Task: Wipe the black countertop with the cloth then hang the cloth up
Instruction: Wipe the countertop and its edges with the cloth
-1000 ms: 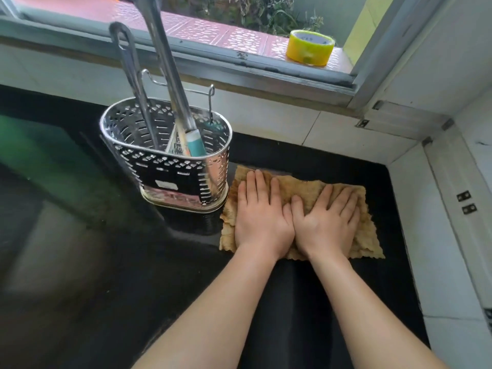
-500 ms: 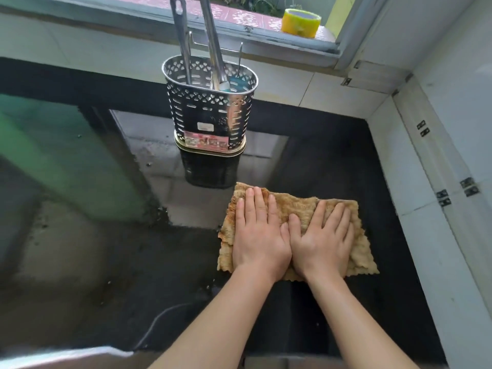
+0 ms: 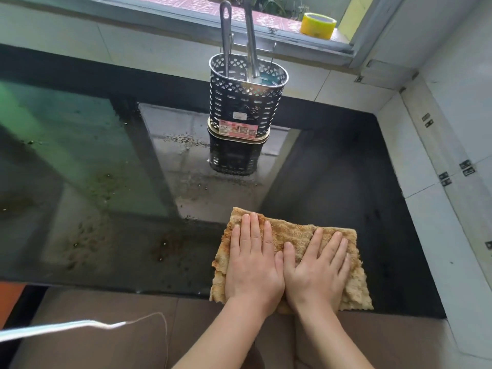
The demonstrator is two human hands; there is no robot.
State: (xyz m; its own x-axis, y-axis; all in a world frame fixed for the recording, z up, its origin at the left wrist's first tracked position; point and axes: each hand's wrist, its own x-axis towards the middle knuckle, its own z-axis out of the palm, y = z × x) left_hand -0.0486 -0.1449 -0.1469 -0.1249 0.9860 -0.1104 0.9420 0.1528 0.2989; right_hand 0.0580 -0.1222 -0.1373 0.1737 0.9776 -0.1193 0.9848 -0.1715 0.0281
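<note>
Flat, fingers spread, the left hand (image 3: 253, 265) and right hand (image 3: 318, 270) press side by side on the nubby tan rectangular cloth (image 3: 290, 233), at the glossy black countertop's (image 3: 332, 182) near edge, well apart from a perforated steel utensil caddy (image 3: 246, 99).

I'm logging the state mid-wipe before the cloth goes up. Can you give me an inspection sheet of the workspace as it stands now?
Surface: black countertop, glossy and reflective; crumbs and smears left of centre, right side looks cleaner.
Job's things: tan cloth spread flat at the front edge of the countertop, not hung.
Clutter: metal utensil holder standing near the back, with utensil handles sticking up.
Grippers: left hand and right hand side by side, palms flat on the cloth, fingers extended.
Cables: thin white cord at lower left, off the counter.
Surroundings: tiled walls; yellow tape roll on the window sill.
</note>
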